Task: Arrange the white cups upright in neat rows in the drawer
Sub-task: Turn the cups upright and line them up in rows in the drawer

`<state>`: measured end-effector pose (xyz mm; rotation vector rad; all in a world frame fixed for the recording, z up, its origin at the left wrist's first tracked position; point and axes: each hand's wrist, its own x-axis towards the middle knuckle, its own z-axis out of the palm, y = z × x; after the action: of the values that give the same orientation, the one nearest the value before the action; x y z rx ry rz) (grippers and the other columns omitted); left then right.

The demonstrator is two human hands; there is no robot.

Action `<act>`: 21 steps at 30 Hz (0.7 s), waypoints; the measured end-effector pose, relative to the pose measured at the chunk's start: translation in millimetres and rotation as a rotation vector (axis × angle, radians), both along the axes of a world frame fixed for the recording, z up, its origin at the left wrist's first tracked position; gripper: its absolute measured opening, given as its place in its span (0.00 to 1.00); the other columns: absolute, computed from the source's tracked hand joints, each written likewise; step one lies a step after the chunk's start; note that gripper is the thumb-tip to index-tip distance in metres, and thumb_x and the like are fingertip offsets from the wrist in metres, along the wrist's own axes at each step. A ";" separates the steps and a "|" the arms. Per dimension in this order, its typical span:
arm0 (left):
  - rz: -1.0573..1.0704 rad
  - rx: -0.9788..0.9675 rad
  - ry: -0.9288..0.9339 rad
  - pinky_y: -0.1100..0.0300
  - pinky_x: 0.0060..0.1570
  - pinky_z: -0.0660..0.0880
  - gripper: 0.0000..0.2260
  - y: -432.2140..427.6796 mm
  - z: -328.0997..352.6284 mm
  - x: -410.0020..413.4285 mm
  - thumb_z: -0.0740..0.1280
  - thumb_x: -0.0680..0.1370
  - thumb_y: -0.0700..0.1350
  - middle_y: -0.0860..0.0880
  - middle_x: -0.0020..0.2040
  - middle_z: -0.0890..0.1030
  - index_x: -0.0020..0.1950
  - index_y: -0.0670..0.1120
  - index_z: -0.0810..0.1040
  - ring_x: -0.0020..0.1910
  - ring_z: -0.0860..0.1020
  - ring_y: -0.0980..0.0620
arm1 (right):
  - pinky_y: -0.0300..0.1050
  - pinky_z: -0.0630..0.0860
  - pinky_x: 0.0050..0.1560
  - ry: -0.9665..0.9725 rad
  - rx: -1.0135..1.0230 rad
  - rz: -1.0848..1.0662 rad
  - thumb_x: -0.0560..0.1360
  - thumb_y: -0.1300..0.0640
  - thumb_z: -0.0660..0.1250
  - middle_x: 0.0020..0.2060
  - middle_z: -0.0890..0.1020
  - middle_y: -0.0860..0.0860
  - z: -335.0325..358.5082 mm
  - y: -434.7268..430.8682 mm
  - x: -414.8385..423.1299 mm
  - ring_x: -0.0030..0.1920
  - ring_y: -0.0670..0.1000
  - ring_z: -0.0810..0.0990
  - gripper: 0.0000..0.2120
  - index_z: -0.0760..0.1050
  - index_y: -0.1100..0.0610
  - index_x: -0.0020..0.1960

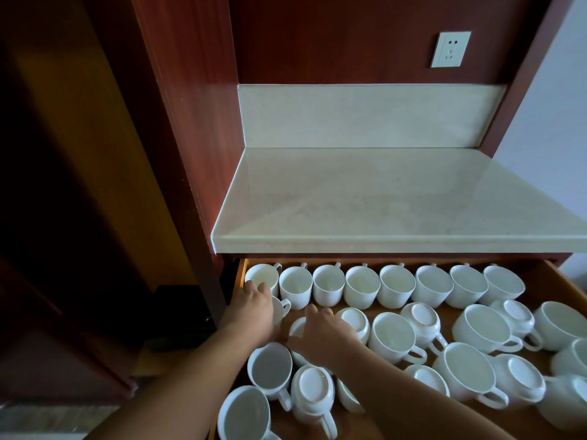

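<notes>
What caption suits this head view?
Left hand and right hand reach among white cups in an open drawer: one upright row behind, upright and inverted cups mixed in front.

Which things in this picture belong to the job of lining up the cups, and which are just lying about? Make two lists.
Belongs to the job:
drawer
back row of upright cups
upside-down cups
loose upright cups
left hand
right hand

Just lying about:
countertop
wall socket
cabinet side panel
</notes>
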<state>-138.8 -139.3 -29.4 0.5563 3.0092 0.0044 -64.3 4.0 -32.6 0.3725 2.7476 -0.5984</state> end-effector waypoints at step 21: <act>0.022 -0.024 -0.044 0.56 0.59 0.72 0.24 6.4 -0.6 6.5 0.71 0.77 0.49 0.43 0.67 0.71 0.69 0.44 0.68 0.66 0.70 0.44 | 0.52 0.76 0.57 0.024 0.031 0.173 0.68 0.39 0.75 0.64 0.71 0.55 9.1 2.8 -19.3 0.63 0.60 0.77 0.37 0.64 0.54 0.69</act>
<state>-132.3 -132.9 -30.0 0.5147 2.9683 -0.0178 -83.6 6.9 -23.6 0.1333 2.7776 -0.5201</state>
